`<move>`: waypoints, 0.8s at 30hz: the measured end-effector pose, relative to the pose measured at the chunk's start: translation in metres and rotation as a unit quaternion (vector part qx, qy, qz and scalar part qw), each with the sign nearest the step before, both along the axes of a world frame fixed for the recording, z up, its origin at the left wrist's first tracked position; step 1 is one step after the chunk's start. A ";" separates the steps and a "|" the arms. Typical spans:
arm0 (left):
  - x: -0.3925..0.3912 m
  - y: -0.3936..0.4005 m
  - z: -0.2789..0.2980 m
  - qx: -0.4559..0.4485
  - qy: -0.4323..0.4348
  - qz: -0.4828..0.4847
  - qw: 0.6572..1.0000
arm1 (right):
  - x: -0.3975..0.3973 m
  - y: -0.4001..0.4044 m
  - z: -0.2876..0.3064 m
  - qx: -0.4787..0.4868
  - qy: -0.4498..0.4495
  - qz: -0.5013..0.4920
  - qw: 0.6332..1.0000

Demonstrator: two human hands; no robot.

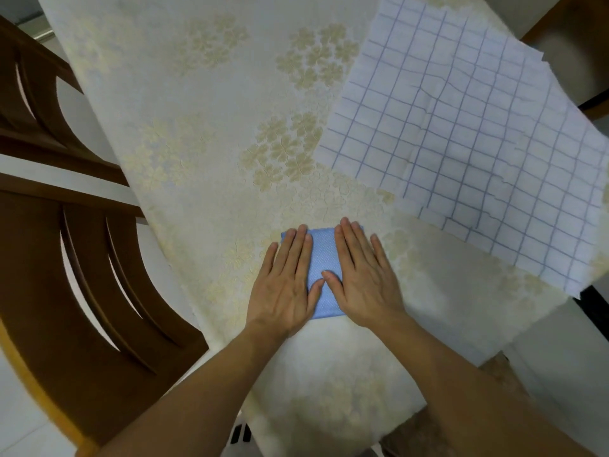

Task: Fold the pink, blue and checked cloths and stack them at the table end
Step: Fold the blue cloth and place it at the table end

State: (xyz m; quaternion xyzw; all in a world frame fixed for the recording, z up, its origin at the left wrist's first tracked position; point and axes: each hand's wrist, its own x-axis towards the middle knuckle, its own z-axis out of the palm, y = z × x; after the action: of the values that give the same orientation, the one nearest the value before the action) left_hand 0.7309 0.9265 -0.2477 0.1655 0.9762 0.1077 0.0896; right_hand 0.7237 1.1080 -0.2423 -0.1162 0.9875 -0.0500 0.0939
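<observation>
A small folded blue cloth (323, 258) lies on the table near its front end. My left hand (286, 282) presses flat on the cloth's left part, fingers straight. My right hand (361, 275) lies flat on its right part, thumb tips of both hands almost meeting at the middle. A large white cloth with a blue checked grid (471, 140) lies spread out at the right, its edge hanging past the table's right side. No pink cloth is in view.
The table (197, 133) wears a cream cover with pale floral patterns. Brown wooden chairs (66, 258) stand along the left side. Another wooden chair part (580, 28) shows at the top right.
</observation>
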 end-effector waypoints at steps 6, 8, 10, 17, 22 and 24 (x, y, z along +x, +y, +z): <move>0.003 -0.006 0.009 -0.019 -0.006 0.035 0.999 | 0.010 0.009 0.004 0.004 -0.011 -0.018 1.000; 0.005 -0.009 0.008 -0.031 -0.013 0.043 0.998 | 0.014 0.013 0.003 0.003 -0.016 -0.014 1.000; 0.005 -0.009 0.007 -0.036 -0.020 0.047 0.998 | 0.012 0.014 0.003 0.004 -0.016 -0.013 1.000; 0.006 -0.007 0.028 0.002 -0.049 0.086 0.995 | 0.013 0.013 0.020 0.005 -0.024 -0.035 0.999; 0.009 -0.014 0.069 0.168 -0.046 0.316 0.932 | 0.016 0.030 0.045 -0.087 0.064 -0.140 0.984; 0.011 -0.013 0.074 0.195 -0.076 0.363 0.908 | 0.015 0.032 0.050 -0.148 0.052 -0.193 0.969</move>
State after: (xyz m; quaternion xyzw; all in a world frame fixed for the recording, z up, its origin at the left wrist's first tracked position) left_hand 0.7419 0.9136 -0.1734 -0.1945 0.9187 0.3332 0.0844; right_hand 0.7390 1.1403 -0.1923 0.0618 0.9763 -0.2068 0.0131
